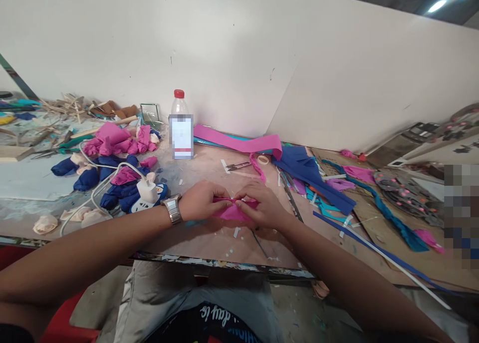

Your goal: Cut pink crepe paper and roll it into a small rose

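A piece of bright pink fabric (pixel 230 213) is pinched between both hands, just above the front part of the table. My left hand (pixel 204 200), below a metal wristwatch (pixel 172 209), grips its left side with thumb and fingers. On the other side, my right hand (pixel 260 203) is closed on the right part of the same piece. The thumbs nearly meet along its upper edge. Small white scraps (pixel 237 232) lie on the table near the hands. Behind them are a pair of scissors (pixel 238 167) and a pink twisted strip (pixel 258 168).
A phone (pixel 181 138) leans against a red-capped bottle (pixel 179 101). At left are a power strip (pixel 159 194) with a white plug, pink bundles (pixel 108 138) and dark blue bundles (pixel 88 179). Blue fabric (pixel 310 168) and a long white stick (pixel 404 268) lie at right.
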Demonstrator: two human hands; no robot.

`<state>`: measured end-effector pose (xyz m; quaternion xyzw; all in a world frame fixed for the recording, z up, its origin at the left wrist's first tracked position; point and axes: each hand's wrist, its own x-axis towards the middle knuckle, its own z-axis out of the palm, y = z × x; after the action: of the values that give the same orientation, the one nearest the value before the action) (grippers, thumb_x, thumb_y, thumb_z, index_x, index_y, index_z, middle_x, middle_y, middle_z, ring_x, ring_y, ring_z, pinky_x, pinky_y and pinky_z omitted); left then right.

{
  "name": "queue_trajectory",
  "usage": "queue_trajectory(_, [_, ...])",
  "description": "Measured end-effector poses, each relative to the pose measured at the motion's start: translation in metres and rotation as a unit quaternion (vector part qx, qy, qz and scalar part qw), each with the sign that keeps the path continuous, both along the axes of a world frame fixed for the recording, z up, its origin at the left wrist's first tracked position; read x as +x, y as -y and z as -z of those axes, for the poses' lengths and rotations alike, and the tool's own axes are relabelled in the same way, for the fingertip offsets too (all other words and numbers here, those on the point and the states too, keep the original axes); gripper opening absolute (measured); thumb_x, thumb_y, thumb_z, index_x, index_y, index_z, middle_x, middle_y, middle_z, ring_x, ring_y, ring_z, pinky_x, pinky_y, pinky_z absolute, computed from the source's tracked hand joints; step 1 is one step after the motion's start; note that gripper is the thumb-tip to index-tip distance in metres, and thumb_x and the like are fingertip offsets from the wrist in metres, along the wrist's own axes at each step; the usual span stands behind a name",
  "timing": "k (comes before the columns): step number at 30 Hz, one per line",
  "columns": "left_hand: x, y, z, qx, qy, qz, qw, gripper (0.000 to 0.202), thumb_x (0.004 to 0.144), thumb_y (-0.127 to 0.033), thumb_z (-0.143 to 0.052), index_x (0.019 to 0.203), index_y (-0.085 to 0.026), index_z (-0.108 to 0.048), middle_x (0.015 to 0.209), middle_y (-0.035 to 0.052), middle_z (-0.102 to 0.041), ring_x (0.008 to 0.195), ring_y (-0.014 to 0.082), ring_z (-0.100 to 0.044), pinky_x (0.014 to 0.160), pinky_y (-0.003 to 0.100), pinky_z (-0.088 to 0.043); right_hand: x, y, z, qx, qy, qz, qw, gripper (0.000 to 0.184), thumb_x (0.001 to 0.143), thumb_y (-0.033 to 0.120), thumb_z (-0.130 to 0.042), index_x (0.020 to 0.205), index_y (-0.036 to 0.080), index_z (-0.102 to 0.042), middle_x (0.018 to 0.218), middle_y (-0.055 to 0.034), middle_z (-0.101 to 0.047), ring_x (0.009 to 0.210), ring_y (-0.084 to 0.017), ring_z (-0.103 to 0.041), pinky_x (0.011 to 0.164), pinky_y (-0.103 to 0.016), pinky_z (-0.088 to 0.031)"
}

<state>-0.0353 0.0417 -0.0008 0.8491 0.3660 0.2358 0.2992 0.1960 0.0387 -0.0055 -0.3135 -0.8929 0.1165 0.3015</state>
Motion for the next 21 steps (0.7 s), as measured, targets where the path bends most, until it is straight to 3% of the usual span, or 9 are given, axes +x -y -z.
queue_trajectory(8, [0.0012,-0.0013,0.0005,-0.041,0.002,0.014,0.999,0.035,0.094,-0.038,-0.057,0.070,-0.014,-0.067,0.058,-0.0029,-0.057,0.056,0.0091,-0.046,0.055,0.024,-0.028,-0.0019,-0.0006,0.0019,0.044,0.001,-0.008,0.999,0.010,0.094,0.025,-0.064,0.087,0.021,-0.070,0.082,-0.0036,-0.076,0.077,-0.019,-0.067,0.078,-0.036,-0.047])
queue_trajectory(21, [0.0031,-0.0063,0.0058,-0.185,0.094,0.025,0.978,0.035,0.091,-0.042,-0.060,0.076,-0.013,-0.069,0.066,-0.0002,-0.062,0.060,0.0102,-0.049,0.057,0.022,-0.035,-0.0031,-0.0006,0.0007,0.127,0.010,-0.028,0.991,0.007,0.095,0.021,-0.064,0.095,0.022,-0.071,0.083,-0.0028,-0.077,0.076,-0.018,-0.068,0.081,-0.037,-0.046])
